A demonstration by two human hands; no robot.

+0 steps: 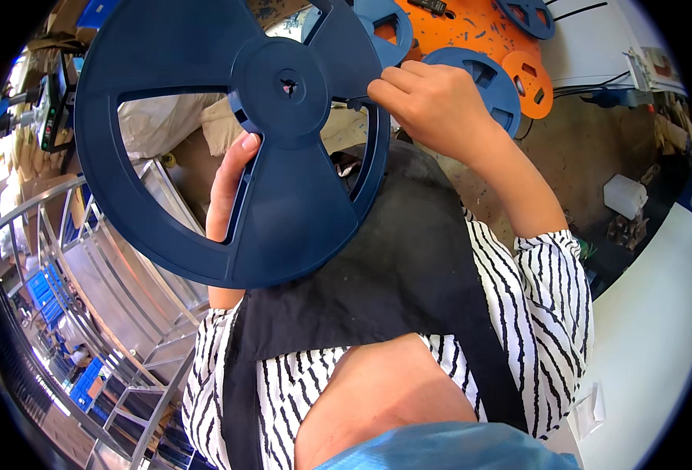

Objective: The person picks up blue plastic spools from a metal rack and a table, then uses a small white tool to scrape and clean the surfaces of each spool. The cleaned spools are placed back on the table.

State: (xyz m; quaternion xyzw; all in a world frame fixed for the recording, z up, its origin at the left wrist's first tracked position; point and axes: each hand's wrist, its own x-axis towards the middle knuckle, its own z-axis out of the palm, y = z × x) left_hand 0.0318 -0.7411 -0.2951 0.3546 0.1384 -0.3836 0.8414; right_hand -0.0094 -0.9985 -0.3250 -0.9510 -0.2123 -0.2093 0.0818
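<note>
A large dark blue plastic reel (291,207) with a round hub and wide cut-out openings is held up in front of my chest, its flat side facing up toward me. My left hand (227,182) grips it from the left and below; the thumb comes up through an opening and presses beside the hub, while the other fingers are hidden behind the reel. At the reel's right side my right hand (436,106) is closed in a pinch. A thin dark piece (357,102) shows at its fingertips, over the edge of an opening; its kind is unclear.
Beyond the reel, an orange surface (471,35) carries blue scraps and a small black object (428,6). More blue reels (459,59) and a small orange reel (527,84) are near it. A metal frame (119,290) stands left; a white surface (651,337) is on the right.
</note>
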